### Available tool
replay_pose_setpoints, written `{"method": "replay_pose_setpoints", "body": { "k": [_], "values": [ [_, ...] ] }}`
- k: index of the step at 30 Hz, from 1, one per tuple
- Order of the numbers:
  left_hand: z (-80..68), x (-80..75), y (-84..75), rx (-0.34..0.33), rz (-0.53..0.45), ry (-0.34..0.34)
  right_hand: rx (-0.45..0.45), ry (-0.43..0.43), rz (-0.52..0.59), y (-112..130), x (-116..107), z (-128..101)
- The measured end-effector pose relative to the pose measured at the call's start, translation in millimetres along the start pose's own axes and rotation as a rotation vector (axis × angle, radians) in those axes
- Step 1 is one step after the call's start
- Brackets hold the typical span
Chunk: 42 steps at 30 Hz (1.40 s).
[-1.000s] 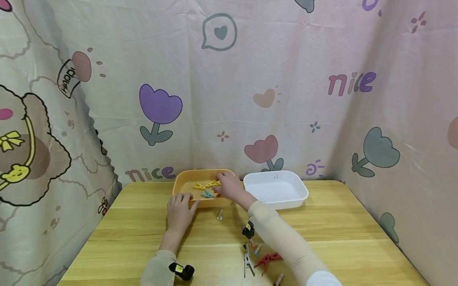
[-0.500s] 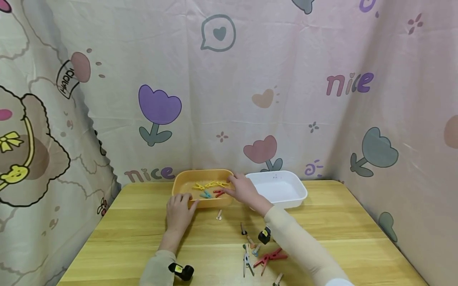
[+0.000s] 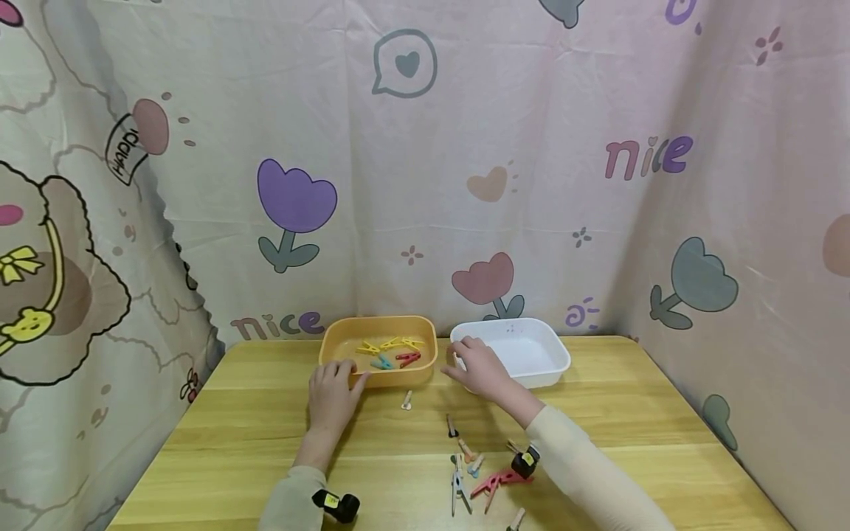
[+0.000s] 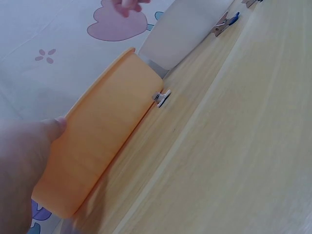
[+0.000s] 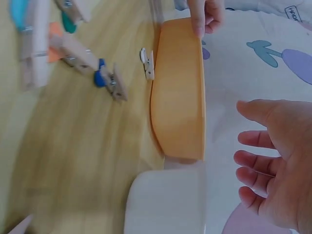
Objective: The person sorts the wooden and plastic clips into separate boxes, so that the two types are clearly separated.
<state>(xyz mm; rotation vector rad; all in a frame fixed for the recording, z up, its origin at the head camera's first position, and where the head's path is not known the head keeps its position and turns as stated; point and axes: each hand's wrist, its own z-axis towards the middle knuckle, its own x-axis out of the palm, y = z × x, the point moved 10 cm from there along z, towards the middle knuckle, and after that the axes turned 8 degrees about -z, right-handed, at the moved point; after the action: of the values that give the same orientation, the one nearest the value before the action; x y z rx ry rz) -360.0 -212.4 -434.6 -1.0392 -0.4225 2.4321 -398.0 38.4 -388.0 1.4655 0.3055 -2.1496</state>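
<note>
The orange tray [image 3: 345, 335] is placed at the far side of the wooden table [image 3: 252, 435], just beside the white tray [image 3: 558, 354] on its right. Inside it several small clothespins [image 3: 392, 352] are seen, yellow, teal and red ones. Its near rim is held by the left hand [image 3: 334, 394], the fingers being curled over the edge at the left corner. The tray looks like thin, stiff plastic, so it is judged to be light and a little slippery; it is best taken by the rim, as is done now. The right hand [image 3: 479, 365] is held above the near left corner of the white tray, its fingers spread and relaxed, and nothing is held in it. One pale clothespin [image 3: 406, 400] is lying on the table just in front of the orange tray. More pins [image 3: 478, 476] are scattered nearer to the person, among them a red one. These are small, light and springy, and are best pinched by the tail ends.
</note>
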Motion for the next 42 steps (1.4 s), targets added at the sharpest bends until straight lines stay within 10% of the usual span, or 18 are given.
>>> {"method": "replay_pose_setpoints", "body": {
  "k": [42],
  "values": [
    [1.0, 0.8, -0.5, 0.006, 0.006, 0.004, 0.063, -0.007, 0.295, -74, -6, -124]
  ]
}}
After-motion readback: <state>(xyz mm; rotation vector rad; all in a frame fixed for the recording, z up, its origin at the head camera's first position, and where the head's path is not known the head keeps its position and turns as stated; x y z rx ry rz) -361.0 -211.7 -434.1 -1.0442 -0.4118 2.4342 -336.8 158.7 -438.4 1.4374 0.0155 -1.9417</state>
